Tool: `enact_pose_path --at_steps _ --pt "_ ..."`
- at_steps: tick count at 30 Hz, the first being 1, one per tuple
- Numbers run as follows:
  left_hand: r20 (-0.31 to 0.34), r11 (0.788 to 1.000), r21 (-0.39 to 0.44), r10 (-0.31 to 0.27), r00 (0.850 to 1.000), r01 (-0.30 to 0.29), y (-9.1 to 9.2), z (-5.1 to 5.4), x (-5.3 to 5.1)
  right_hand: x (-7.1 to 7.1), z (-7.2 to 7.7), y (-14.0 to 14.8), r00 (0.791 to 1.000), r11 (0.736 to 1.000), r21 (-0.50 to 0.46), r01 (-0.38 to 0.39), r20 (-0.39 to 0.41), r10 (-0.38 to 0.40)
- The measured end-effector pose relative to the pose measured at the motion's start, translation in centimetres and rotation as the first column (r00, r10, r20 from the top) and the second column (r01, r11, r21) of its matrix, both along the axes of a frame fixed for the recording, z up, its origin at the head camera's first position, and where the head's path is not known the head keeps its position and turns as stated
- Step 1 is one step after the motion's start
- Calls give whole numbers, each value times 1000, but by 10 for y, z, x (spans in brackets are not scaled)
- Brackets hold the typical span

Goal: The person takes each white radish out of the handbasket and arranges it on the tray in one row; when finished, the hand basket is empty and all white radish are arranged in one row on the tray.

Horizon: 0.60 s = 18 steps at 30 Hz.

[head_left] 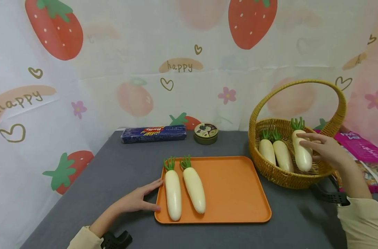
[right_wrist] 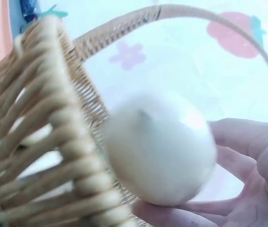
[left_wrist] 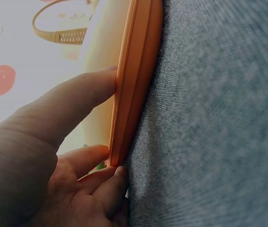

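In the head view, two white radishes with green tops, one upright [head_left: 173, 195] and one slanted [head_left: 194, 190], lie on the left of an orange tray [head_left: 232, 190]. My left hand [head_left: 134, 199] touches the tray's left rim with thumb and fingertips; the left wrist view shows the thumb and fingers of that hand [left_wrist: 72, 142] at the rim [left_wrist: 136, 85]. My right hand [head_left: 327, 148] holds a radish [head_left: 302, 152] by its side at the wicker basket [head_left: 288, 178]. Two more radishes [head_left: 266, 151] [head_left: 283, 155] rest inside. In the right wrist view the fingers [right_wrist: 238, 170] grip the radish [right_wrist: 160, 151] beside the weave.
A blue spaghetti pack [head_left: 153, 134] and a round tin [head_left: 206, 134] stand at the back of the grey table [head_left: 130, 162]. Pink packaging [head_left: 363, 147] lies right of the basket, whose tall handle [head_left: 301, 82] arches over it. A printed cloth [head_left: 114, 45] hangs behind.
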<state>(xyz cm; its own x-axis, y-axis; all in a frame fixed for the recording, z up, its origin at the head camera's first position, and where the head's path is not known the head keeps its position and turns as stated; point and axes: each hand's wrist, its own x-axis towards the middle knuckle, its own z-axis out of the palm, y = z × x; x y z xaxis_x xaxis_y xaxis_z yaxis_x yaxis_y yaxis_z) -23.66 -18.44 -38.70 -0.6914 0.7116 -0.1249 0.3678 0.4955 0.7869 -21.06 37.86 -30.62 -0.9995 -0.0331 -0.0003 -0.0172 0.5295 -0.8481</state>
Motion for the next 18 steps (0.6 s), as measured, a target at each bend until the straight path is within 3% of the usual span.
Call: enact_pose_path --at_steps 8,18 --pt "-8 1000 -9 6 1000 -6 -3 -1 1 10 16 -19 997 996 50 -68 -42 70" --pt "-21 1000 -2 -10 1000 10 -1 -1 -1 18 28 -42 984 986 35 -166 -60 167"
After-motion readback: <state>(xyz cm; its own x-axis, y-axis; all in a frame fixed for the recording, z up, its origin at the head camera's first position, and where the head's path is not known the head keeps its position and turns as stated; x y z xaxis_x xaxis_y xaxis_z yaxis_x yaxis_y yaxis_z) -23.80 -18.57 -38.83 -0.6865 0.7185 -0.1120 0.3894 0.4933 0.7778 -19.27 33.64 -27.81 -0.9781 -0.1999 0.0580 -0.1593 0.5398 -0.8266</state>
